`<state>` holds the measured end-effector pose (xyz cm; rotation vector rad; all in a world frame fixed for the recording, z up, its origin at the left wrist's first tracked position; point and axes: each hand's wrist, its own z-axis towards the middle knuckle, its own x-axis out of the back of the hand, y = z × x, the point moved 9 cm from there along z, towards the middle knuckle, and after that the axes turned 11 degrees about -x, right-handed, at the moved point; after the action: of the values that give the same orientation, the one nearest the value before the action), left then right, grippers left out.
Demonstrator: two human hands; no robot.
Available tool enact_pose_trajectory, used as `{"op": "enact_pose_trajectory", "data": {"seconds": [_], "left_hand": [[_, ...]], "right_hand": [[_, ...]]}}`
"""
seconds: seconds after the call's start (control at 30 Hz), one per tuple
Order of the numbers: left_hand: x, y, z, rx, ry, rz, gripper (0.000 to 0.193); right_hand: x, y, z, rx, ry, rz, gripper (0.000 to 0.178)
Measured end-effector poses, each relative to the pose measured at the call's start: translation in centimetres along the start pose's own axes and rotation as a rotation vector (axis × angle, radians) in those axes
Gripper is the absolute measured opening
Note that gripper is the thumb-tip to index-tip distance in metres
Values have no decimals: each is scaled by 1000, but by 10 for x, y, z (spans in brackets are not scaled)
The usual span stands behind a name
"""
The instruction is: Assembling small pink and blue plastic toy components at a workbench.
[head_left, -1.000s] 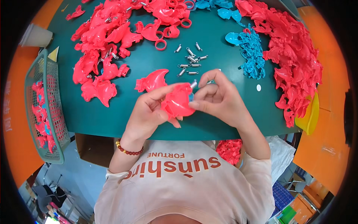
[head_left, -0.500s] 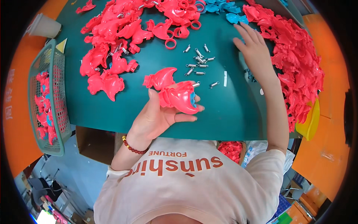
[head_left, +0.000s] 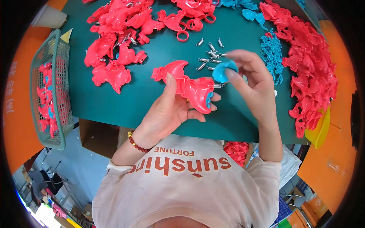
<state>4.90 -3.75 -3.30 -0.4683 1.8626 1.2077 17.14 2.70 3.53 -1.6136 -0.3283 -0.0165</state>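
My left hand is closed around a glossy red plastic toy part, a two-lobed shell with a pointed tip. A blue insert sits at the shell's right side, and a small metal spring sticks out above it. My right hand pinches a blue curved plastic piece between thumb and fingers, just to the right of the red part. Several loose metal springs lie on the green table behind the two hands.
Red toy parts are heaped at the back left, with red rings beside them. More red pieces pile up along the right. Small blue pieces lie next to that pile. At the left stands a green basket holding red-and-blue pieces.
My right hand has come back from the blue pieces at the far right, now with a blue curved piece in its pinch. My left hand has shifted slightly right, still holding the red part.
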Motion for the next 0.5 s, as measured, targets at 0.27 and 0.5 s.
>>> {"op": "enact_pose_trajectory", "data": {"seconds": [0.27, 0.5], "left_hand": [[-2, 5, -1, -33, 109, 13, 68], [1, 6, -2, -46, 127, 50, 64]], "right_hand": [[-24, -35, -15, 345, 100, -534, 22], [-42, -45, -22, 567, 121, -754, 29]]}}
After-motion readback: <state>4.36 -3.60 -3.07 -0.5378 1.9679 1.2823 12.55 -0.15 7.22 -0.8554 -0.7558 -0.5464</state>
